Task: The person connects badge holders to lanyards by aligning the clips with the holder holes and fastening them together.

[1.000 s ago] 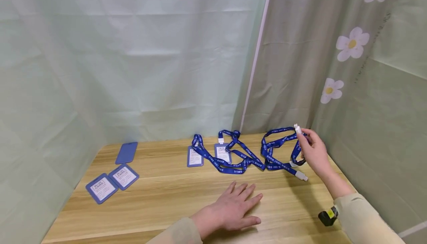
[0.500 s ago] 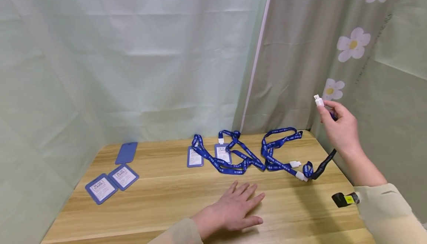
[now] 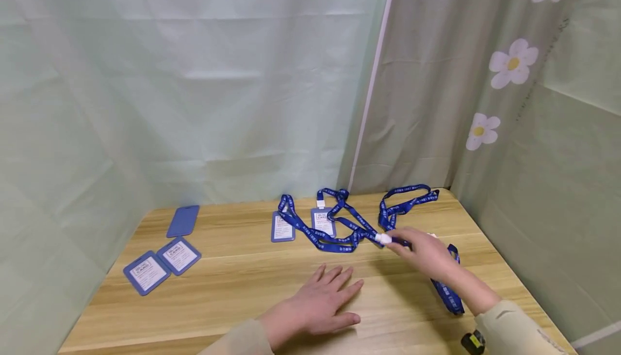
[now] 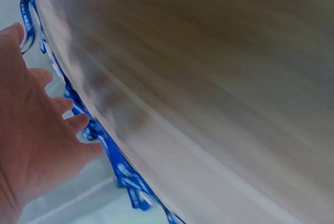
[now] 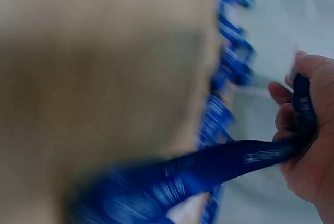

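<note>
My right hand (image 3: 427, 252) pinches a blue lanyard by its white plastic clip (image 3: 383, 238), low over the right part of the table. The held lanyard's strap (image 3: 448, 297) trails behind the wrist; in the right wrist view the blurred strap (image 5: 224, 161) runs out from under the curled fingers. With its fingers spread, my left hand (image 3: 315, 301) is palm down at the table's front middle, holding nothing. Beyond the hands, two blue badge holders (image 3: 283, 228) with white cards lie among tangled blue lanyards (image 3: 335, 247). Another lanyard (image 3: 409, 204) lies behind the right hand, which partly hides it.
Two blue badge holders (image 3: 147, 273) with cards lie touching at the left of the wooden table (image 3: 218, 301), and a plain blue one (image 3: 183, 221) lies behind them. Pale curtains (image 3: 242, 102) enclose the back and both sides.
My right hand first lifted the lanyard up and right, then brought it down and left, toward the table's middle. The left hand has shifted slightly left.
</note>
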### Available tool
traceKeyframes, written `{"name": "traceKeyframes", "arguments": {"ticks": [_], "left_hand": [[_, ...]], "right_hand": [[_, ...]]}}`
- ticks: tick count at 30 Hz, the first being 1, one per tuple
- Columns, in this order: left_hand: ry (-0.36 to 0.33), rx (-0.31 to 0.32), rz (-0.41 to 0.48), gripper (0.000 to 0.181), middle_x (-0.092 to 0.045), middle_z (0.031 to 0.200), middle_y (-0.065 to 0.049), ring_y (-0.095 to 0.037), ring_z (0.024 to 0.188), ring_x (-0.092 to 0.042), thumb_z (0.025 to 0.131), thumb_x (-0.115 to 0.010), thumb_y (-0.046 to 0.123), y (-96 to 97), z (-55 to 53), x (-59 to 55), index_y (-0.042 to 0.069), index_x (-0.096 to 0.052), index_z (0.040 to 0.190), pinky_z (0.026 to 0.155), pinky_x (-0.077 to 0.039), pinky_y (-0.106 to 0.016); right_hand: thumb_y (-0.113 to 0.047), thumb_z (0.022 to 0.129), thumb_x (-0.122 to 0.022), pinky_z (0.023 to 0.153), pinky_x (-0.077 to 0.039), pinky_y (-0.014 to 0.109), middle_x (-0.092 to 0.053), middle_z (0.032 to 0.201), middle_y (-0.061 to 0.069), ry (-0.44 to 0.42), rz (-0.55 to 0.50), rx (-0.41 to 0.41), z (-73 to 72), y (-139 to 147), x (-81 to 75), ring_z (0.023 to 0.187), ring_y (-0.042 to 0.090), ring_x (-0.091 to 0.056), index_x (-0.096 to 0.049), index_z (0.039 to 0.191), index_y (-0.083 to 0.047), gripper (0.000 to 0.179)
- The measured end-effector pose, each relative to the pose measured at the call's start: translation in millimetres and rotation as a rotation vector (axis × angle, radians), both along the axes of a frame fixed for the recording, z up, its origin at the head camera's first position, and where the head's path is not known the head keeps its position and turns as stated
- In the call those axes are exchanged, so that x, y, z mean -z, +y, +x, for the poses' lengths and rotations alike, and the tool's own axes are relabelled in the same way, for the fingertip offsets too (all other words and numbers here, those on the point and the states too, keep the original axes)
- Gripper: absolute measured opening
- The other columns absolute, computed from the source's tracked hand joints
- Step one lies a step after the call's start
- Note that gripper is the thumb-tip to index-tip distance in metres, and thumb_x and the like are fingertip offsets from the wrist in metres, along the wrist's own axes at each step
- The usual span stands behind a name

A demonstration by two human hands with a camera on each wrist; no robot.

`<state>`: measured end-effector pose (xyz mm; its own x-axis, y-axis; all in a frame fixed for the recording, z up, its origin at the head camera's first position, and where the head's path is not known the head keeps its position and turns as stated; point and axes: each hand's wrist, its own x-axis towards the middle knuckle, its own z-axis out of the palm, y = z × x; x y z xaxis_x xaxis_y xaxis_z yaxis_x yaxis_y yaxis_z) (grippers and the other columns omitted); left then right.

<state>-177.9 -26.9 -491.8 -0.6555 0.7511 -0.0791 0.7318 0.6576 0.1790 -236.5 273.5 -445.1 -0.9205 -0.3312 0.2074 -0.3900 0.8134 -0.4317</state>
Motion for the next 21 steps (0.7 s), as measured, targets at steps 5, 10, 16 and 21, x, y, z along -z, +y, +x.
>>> {"name": "traceKeyframes", "arguments": {"ticks": [5,10,16,21], "left_hand": [[0.006,-0.023,0.007,0.075,-0.021,0.169,-0.010,-0.035,0.153,-0.022,0.103,-0.029,0.069,-26.2,-0.2,0.6,0.026,-0.028,0.164,0.120,-0.016,-0.063],[-0.011,-0.056,0.003,0.074,-0.021,0.169,-0.010,-0.036,0.153,-0.022,0.103,-0.030,0.068,-46.9,2.1,-1.0,0.024,-0.030,0.163,0.120,-0.015,-0.064],[-0.046,-0.092,0.001,0.073,-0.021,0.169,-0.009,-0.036,0.153,-0.022,0.103,-0.032,0.068,-63.5,5.2,-2.7,0.025,-0.031,0.163,0.120,-0.015,-0.064],[-0.060,-0.117,0.006,0.073,-0.021,0.169,-0.010,-0.038,0.153,-0.022,0.103,-0.033,0.067,-75.0,6.7,-1.8,0.025,-0.030,0.163,0.120,-0.015,-0.065]], "right_hand": [[-0.043,0.098,-0.069,0.091,-0.055,0.046,-0.070,0.117,-0.005,0.048,0.127,-0.121,7.4,-25.2,39.6,0.107,0.019,-0.065,-0.074,0.124,-0.024,0.033],[-0.042,0.096,-0.072,0.094,-0.053,0.044,-0.068,0.119,-0.006,0.100,0.171,-0.204,8.1,-41.4,58.1,0.111,0.017,-0.062,-0.075,0.123,-0.025,0.032],[-0.041,0.095,-0.073,0.102,-0.048,0.051,-0.066,0.125,-0.002,0.084,0.176,-0.252,9.6,-58.2,66.0,0.118,0.022,-0.059,-0.075,0.126,-0.024,0.035],[-0.041,0.094,-0.074,0.102,-0.048,0.051,-0.067,0.126,0.000,0.104,0.175,-0.274,10.9,-70.2,69.5,0.119,0.023,-0.059,-0.075,0.125,-0.024,0.035]]}}
